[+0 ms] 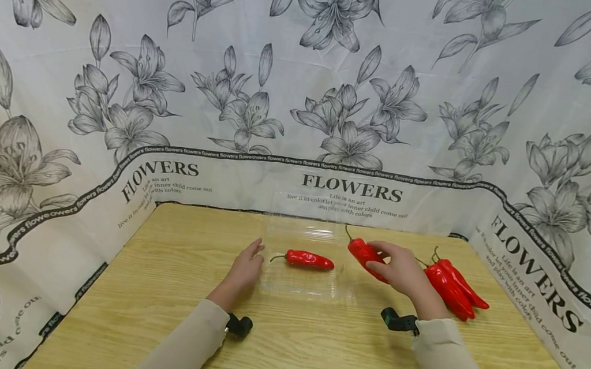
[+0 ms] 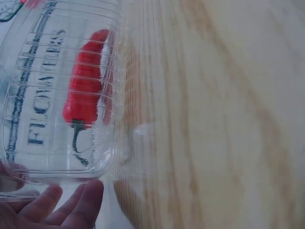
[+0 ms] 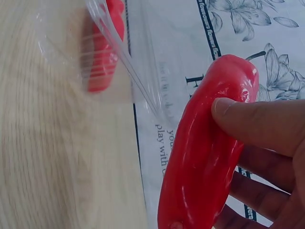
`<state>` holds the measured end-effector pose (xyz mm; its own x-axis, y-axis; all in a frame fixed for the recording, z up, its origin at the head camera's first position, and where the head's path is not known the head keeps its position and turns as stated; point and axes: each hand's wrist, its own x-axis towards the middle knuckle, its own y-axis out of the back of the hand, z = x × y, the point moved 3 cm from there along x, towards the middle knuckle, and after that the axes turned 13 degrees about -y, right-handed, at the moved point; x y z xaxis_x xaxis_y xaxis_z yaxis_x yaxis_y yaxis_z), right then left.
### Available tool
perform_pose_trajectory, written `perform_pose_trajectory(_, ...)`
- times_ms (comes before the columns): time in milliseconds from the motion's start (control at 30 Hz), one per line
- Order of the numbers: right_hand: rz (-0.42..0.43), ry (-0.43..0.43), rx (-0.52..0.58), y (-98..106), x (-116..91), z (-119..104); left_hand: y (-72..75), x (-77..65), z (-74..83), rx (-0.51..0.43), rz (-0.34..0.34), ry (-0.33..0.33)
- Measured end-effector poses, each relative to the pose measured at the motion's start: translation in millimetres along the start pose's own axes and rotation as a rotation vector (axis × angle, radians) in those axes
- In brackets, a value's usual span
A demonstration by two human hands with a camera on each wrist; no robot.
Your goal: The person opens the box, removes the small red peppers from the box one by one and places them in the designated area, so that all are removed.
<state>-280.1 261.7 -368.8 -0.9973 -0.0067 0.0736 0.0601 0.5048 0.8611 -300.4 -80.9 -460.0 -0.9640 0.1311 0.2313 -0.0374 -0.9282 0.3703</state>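
A clear plastic box [image 1: 287, 288] with its lid raised stands on the table, and one red pepper [image 1: 310, 260] lies in it, green stem toward the left. At the box's left end is my left hand [image 1: 246, 264]; in the left wrist view its extended fingers [image 2: 83, 205] rest right at the end wall. My right hand [image 1: 403, 268] grips a second red pepper [image 1: 360, 252] to the right of the box. Seen from the right wrist, the thumb [image 3: 257, 121] presses on this pepper [image 3: 205, 148] while the other fingers lie behind it.
Several more red peppers [image 1: 451, 286] lie together on the wooden table [image 1: 314, 342], right of my right hand. A white cloth [image 1: 233, 182] printed with flowers and lettering encloses the table at the back and sides.
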Motion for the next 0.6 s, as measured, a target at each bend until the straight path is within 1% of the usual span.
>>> perform_pose_trajectory(200,0.004,-0.032,-0.018,11.2,-2.4,13.8,-0.3,0.0,-0.3,0.006,0.000,0.001)
perform_pose_trajectory(367,0.021,-0.038,-0.043,23.0,-4.2,26.8,-0.6,-1.6,1.1,-0.005,-0.008,0.022)
perform_pose_trajectory(500,0.026,-0.061,-0.060,32.4,-7.5,36.6,-1.1,-2.9,2.2,-0.012,-0.014,0.036)
perform_pose_trajectory(600,0.038,-0.085,-0.061,39.0,-9.2,44.3,-1.5,-2.7,2.9,-0.008,-0.011,0.032)
